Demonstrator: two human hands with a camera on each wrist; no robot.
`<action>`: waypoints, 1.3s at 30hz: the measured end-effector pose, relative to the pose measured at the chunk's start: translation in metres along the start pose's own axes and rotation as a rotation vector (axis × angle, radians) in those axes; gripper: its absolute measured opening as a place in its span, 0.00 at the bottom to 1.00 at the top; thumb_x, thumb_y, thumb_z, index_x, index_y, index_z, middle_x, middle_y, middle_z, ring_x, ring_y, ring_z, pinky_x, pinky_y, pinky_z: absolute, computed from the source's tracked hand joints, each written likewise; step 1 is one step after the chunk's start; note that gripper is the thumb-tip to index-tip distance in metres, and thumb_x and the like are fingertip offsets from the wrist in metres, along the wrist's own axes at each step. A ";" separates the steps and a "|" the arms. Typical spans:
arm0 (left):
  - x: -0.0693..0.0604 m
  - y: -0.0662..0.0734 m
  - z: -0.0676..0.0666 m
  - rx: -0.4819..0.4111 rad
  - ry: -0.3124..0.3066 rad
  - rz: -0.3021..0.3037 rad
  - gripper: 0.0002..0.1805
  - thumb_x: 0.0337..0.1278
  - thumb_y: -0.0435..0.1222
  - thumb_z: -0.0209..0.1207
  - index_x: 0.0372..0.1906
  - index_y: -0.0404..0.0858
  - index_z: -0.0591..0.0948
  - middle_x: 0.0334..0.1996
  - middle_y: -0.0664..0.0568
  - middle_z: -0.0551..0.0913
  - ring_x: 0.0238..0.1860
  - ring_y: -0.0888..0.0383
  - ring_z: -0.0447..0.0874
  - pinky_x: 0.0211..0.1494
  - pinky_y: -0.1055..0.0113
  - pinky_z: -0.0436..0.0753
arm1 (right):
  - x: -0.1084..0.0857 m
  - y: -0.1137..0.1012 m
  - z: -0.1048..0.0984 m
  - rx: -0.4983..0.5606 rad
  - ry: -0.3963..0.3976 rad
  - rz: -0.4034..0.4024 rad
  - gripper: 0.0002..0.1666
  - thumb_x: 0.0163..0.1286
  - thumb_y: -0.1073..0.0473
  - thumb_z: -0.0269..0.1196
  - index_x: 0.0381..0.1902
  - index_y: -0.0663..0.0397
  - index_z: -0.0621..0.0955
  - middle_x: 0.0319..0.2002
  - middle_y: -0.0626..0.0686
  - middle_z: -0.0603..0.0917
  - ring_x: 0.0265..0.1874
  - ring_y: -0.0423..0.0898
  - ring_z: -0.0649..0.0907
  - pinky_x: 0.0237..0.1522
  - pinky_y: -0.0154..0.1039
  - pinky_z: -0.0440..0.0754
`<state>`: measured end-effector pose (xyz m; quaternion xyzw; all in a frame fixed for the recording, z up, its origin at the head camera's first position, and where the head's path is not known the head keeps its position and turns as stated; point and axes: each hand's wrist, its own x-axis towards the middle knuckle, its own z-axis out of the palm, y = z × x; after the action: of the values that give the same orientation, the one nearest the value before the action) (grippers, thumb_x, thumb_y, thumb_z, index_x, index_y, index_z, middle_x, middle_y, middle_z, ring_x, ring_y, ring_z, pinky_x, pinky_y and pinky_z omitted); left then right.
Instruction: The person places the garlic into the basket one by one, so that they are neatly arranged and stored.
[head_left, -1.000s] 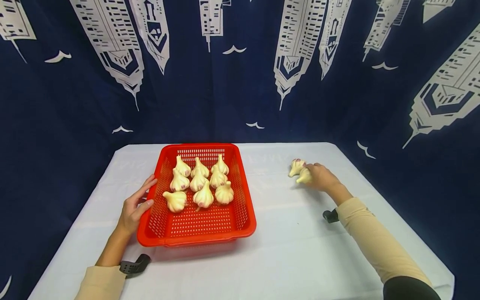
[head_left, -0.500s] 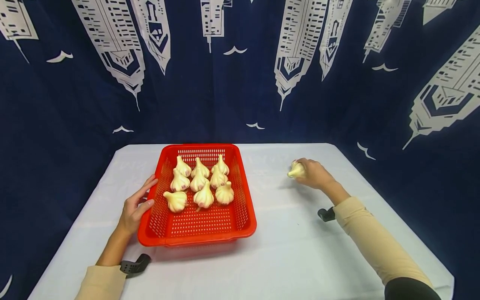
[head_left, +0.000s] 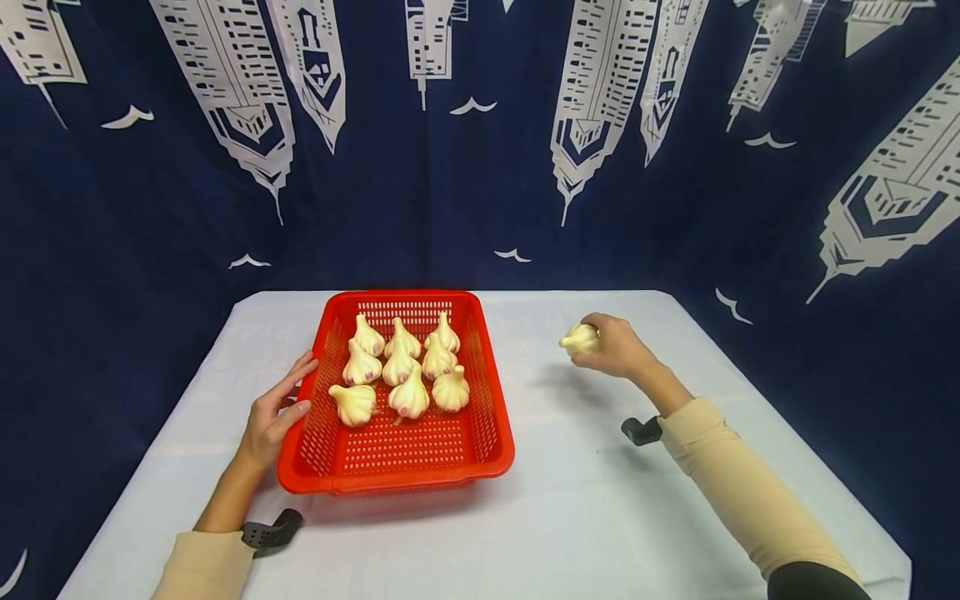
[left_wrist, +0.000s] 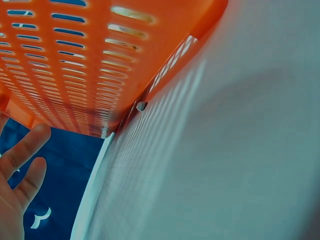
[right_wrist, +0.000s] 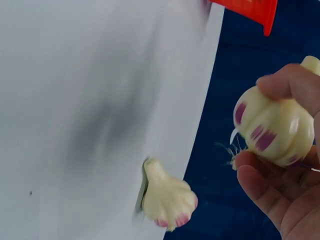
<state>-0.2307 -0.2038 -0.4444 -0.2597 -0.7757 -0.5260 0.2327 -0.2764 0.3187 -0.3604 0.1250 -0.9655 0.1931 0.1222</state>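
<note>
A garlic bulb [head_left: 580,340] is pinched between the thumb and fingers of my right hand [head_left: 615,346], above the right half of the table. In the right wrist view its purple-marked root end shows. Below it, another garlic bulb [right_wrist: 169,197] lies on the white table; my right hand hides it in the head view. My left hand [head_left: 268,417] touches the left side of a red perforated basket [head_left: 397,481] with its fingers fairly straight. Several garlic bulbs [head_left: 408,393] sit in rows in the basket, toward its far part.
The white-covered table [head_left: 540,517] ends in front of a dark blue curtain [head_left: 450,192] with white building prints. Bare red floor shows in the near part of the basket.
My right hand has taken hold of one garlic bulb, lifted it from the table and carried it somewhat to the left. My left hand stays at the basket.
</note>
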 end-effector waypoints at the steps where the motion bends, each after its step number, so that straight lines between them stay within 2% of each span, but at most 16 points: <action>1: 0.000 0.000 0.000 0.000 -0.004 -0.002 0.30 0.54 0.29 0.52 0.66 0.30 0.74 0.70 0.38 0.67 0.44 0.72 0.77 0.43 0.79 0.75 | -0.001 -0.002 0.000 0.007 -0.002 0.005 0.36 0.50 0.55 0.74 0.53 0.71 0.77 0.41 0.63 0.83 0.36 0.55 0.80 0.38 0.49 0.79; 5: -0.001 0.000 0.001 -0.011 -0.007 -0.008 0.30 0.54 0.29 0.52 0.66 0.30 0.74 0.70 0.38 0.67 0.44 0.71 0.77 0.43 0.79 0.75 | -0.004 -0.009 0.001 0.022 0.003 -0.001 0.36 0.52 0.52 0.73 0.54 0.70 0.77 0.41 0.63 0.84 0.36 0.55 0.80 0.37 0.49 0.79; 13: -0.001 0.002 0.000 -0.006 -0.001 -0.017 0.30 0.54 0.30 0.52 0.66 0.31 0.74 0.70 0.38 0.67 0.43 0.71 0.77 0.43 0.79 0.75 | -0.003 -0.021 0.000 0.048 0.038 -0.070 0.37 0.55 0.54 0.73 0.59 0.65 0.74 0.44 0.65 0.84 0.36 0.56 0.82 0.37 0.51 0.81; 22: 0.000 0.002 0.000 0.001 -0.008 -0.023 0.30 0.54 0.30 0.52 0.66 0.31 0.74 0.71 0.39 0.67 0.44 0.71 0.77 0.43 0.79 0.75 | -0.004 -0.047 -0.006 0.077 0.001 -0.052 0.36 0.52 0.50 0.75 0.54 0.63 0.77 0.41 0.61 0.85 0.35 0.53 0.82 0.35 0.45 0.82; 29: -0.001 0.000 0.001 -0.009 -0.005 -0.004 0.30 0.54 0.29 0.52 0.65 0.30 0.74 0.70 0.38 0.68 0.43 0.71 0.77 0.42 0.78 0.75 | -0.004 -0.063 -0.006 0.079 0.033 -0.109 0.34 0.51 0.47 0.76 0.50 0.64 0.83 0.39 0.56 0.85 0.34 0.50 0.82 0.34 0.41 0.81; 34: -0.001 0.000 0.001 -0.014 -0.006 0.005 0.29 0.54 0.28 0.52 0.65 0.29 0.74 0.70 0.37 0.68 0.42 0.70 0.77 0.42 0.79 0.75 | -0.003 -0.069 -0.005 0.101 0.036 -0.130 0.37 0.52 0.48 0.76 0.55 0.66 0.81 0.43 0.58 0.86 0.36 0.52 0.84 0.36 0.44 0.83; 39: -0.001 0.001 0.001 -0.002 -0.006 -0.014 0.30 0.54 0.29 0.52 0.66 0.31 0.74 0.70 0.38 0.67 0.44 0.71 0.77 0.42 0.79 0.75 | 0.000 -0.077 -0.004 0.134 0.037 -0.141 0.38 0.53 0.48 0.75 0.58 0.62 0.79 0.46 0.58 0.86 0.40 0.54 0.85 0.38 0.48 0.81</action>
<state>-0.2293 -0.2031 -0.4447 -0.2561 -0.7776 -0.5276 0.2267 -0.2531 0.2517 -0.3306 0.1971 -0.9367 0.2506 0.1448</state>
